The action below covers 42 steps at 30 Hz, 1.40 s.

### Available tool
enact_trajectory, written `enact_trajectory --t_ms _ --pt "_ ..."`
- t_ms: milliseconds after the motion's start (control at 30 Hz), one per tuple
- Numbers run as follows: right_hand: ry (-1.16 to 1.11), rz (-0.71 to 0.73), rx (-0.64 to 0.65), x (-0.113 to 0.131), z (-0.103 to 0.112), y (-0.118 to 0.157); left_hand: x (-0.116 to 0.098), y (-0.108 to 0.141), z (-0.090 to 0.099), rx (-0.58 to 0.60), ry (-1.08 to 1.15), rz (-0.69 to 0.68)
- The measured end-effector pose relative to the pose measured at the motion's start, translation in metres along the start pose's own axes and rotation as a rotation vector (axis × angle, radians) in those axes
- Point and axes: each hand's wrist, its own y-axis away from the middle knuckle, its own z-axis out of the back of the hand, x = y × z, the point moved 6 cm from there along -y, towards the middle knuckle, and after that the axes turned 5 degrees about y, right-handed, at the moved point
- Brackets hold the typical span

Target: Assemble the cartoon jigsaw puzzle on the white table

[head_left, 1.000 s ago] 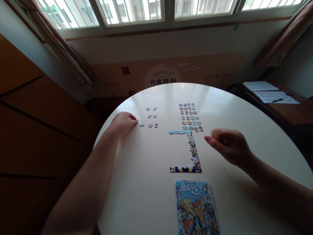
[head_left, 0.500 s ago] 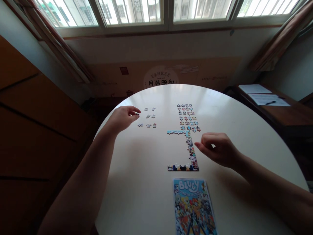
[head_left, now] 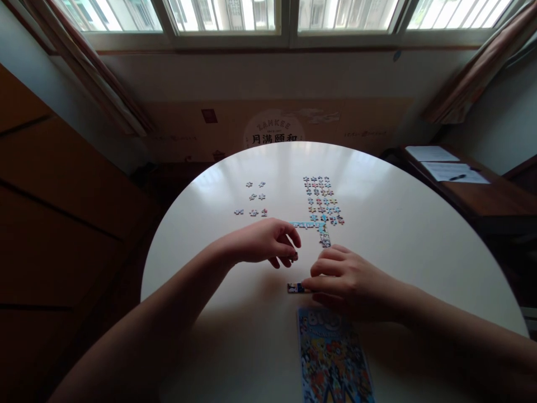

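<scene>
Two bare hands in my feed, both over the round glossy white counter (head_left: 419,252). Left hand (head_left: 268,243): grip pinched on a small dark jigsaw piece (head_left: 294,257), thumb against fingers, held between the top and bottom strips of the part-built puzzle, just short of the right hand (head_left: 344,277). Right hand: fingers down on the dark-blue patterned bottom strip (head_left: 295,287), hiding most of it and the lower side. I can't tell if that grip is pinching or only resting. Light-blue straight top strip (head_left: 307,225) shows past the left hand, joined at its right end to the multicoloured side strip (head_left: 324,239). Seven loose pale jigsaw pieces (head_left: 254,212) lie spread at far left. I see rows of loose multicoloured pieces (head_left: 321,210) beyond the top-right corner. Blue rectangular cartoon sheet (head_left: 333,352) lies nearest the camera, shadowed.
</scene>
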Motion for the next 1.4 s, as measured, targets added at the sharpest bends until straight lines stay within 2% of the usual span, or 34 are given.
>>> enact_trajectory --t_ms 200,367,433,567,700,1067,1400 --pt "0.045 0.027 0.082 0.004 -0.011 0.000 -0.007 0.002 0.002 -0.013 -0.108 -0.055" --pt "0.026 0.029 0.083 0.003 -0.011 0.000 -0.011 0.002 0.007 -0.063 -0.209 -0.104" --pt "0.022 0.027 0.089 0.004 -0.011 -0.001 -0.008 0.001 0.007 -0.035 -0.253 -0.086" --pt "0.014 0.029 0.093 0.004 -0.010 -0.002 0.000 0.000 0.000 0.097 -0.250 -0.005" --pt "0.025 0.035 0.097 0.004 -0.011 -0.001 0.000 0.000 -0.006 0.161 -0.214 -0.010" --pt "0.022 0.033 0.143 0.004 -0.010 -0.003 -0.002 -0.003 -0.012 0.023 -0.518 -0.016" --pt "0.032 0.037 0.146 0.004 -0.013 0.000 -0.011 0.005 -0.023 -0.003 -0.640 -0.060"
